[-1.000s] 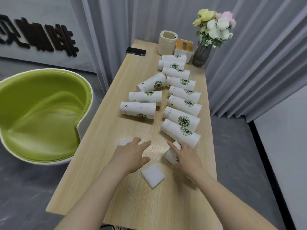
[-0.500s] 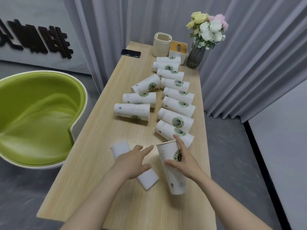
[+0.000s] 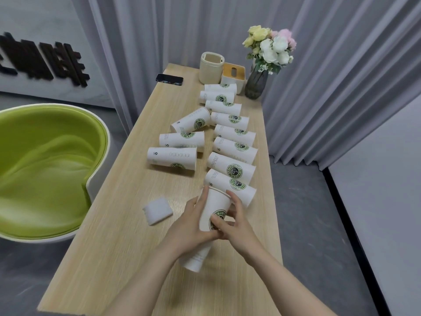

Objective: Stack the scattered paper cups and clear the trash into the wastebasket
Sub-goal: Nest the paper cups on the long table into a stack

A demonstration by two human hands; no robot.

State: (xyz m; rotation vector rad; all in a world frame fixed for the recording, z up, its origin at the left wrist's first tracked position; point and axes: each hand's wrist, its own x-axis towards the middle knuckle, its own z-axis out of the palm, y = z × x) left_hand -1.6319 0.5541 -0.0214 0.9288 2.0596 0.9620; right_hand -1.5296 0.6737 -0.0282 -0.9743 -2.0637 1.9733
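Note:
A white paper cup (image 3: 214, 208) with a green round logo stands tilted above the wooden table (image 3: 127, 236), mouth up. My left hand (image 3: 190, 226) grips its left side and my right hand (image 3: 234, 222) grips its right side, thumb across the logo. Several more such cups lie on their sides behind it; the nearest lying cup (image 3: 230, 183) is just past my fingers. A white folded napkin (image 3: 157, 210) lies left of my hands. A cream wastebasket (image 3: 211, 67) stands at the table's far end.
A black phone (image 3: 169, 79), a tissue box (image 3: 233, 75) and a dark vase of flowers (image 3: 257, 83) sit at the far end. A green tub chair (image 3: 45, 169) stands close to the table's left edge. Grey curtains hang behind and to the right.
My right hand raised a cup from lying to upright. My left hand then came over and took hold of its other side. The second napkin is now hidden under my hands.

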